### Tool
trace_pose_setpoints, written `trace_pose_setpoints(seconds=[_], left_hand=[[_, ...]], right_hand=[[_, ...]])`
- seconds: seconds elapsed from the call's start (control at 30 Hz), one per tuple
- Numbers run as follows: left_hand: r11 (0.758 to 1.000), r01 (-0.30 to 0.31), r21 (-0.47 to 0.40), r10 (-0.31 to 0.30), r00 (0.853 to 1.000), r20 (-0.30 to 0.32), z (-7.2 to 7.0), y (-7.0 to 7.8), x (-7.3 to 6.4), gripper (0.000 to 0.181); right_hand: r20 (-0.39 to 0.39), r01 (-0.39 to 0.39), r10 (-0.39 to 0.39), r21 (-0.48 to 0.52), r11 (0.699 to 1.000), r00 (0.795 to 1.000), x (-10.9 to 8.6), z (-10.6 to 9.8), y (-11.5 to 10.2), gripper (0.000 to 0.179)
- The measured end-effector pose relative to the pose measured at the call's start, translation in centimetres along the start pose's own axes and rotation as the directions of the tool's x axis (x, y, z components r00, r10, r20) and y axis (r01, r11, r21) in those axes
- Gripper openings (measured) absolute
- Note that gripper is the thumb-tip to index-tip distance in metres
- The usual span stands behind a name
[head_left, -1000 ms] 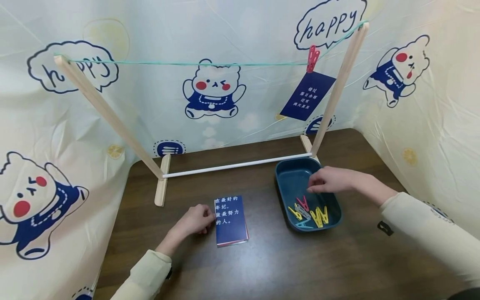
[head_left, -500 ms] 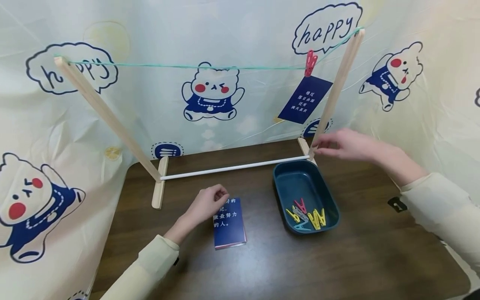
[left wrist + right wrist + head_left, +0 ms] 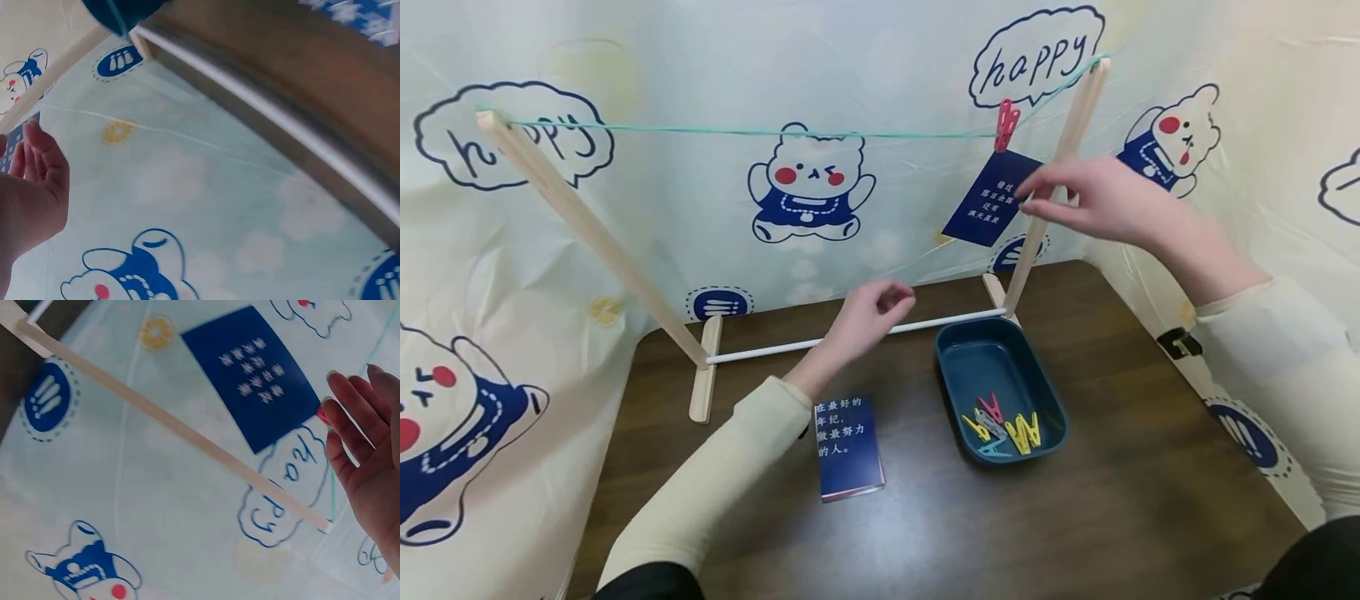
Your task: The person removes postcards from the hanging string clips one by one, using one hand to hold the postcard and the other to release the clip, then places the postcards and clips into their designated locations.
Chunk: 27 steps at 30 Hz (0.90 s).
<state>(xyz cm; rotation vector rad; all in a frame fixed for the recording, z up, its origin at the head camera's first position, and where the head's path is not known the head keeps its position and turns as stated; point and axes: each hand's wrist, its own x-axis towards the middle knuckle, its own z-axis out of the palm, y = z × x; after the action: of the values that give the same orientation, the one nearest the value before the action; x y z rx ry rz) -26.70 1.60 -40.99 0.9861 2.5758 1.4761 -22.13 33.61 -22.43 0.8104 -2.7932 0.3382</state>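
A dark blue card [image 3: 992, 200] with white writing hangs tilted from the green string [image 3: 737, 132], held by a red clothespin [image 3: 1007, 125]. My right hand [image 3: 1101, 200] is raised by the right wooden post, its fingers loosely bent and holding nothing. In the right wrist view its fingertips overlap the clothespin [image 3: 322, 415]; whether they touch is unclear. My left hand [image 3: 865, 317] is lifted over the white crossbar [image 3: 767, 351], fingers loosely curled around nothing. Below it, a stack of blue cards [image 3: 850, 450] lies on the table.
A dark teal tray [image 3: 951, 367] holds yellow, grey, blue and pink clothespins [image 3: 1018, 433]. Wooden posts stand left [image 3: 595, 242] and right [image 3: 1026, 250] on flat feet. A printed curtain [image 3: 685, 217] hangs behind the dark table [image 3: 925, 542].
My right hand has risen from over the tray to the height of the hanging card. My left hand has left the card stack's side, moving up and to the right. The head view has shifted slightly.
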Motion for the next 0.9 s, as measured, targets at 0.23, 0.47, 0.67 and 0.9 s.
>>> trace_pose_setpoints(seconds=[0.23,0.47,0.67,0.9], left_hand=[[0.995,0.057,-0.076,-0.063,0.995,-0.075,0.6,1.7,5.3,0.028],[0.992,0.085,-0.094,-0.098,0.986,-0.137,2.3,2.0,8.4,0.045],[0.987,0.105,-0.121,-0.120,0.985,-0.125,3.6,2.5,9.7,0.045],[0.985,0.071,-0.158,-0.092,0.987,-0.133,4.3,3.3,10.9,0.036]], right_hand=[[-0.131,0.052,-0.058,-0.043,0.998,0.990,3.5,-2.5,0.1,0.022],[-0.114,-0.039,0.029,-0.088,0.995,0.993,6.7,-3.7,0.5,0.038],[0.067,-0.177,0.185,-0.118,0.977,0.980,8.0,-4.2,1.0,0.053],[0.013,-0.114,0.116,-0.126,0.986,0.993,8.5,-4.2,0.8,0.042]])
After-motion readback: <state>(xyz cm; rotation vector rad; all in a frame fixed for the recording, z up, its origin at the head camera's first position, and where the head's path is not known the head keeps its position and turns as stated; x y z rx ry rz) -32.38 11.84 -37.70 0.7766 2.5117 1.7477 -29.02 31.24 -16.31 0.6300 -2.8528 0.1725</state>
